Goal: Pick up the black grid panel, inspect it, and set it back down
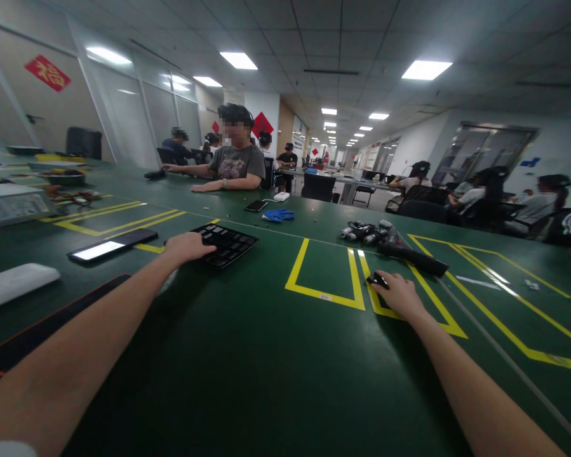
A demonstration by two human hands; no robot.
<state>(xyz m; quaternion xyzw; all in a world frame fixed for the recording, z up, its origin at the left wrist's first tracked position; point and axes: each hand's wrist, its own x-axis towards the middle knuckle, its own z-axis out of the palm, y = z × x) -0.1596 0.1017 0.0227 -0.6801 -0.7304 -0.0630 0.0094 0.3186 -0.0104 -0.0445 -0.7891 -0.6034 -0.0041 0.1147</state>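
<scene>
My left hand (188, 246) reaches across the green table (266, 355) and grips the near left edge of a black keyboard (228, 243), fingers curled over it. My right hand (398, 294) lies closed over a small black object (376, 279), perhaps a mouse, on the yellow tape lines. Both forearms stretch out from the bottom of the view.
A black phone (112, 245) lies left of the keyboard, with a white device (13, 284) and a dark mat (42, 327) nearer me. Blue gloves (278, 215), another phone (256, 205), small cylinders (366, 233) and a black bar (413, 258) sit farther out. People sit across the table.
</scene>
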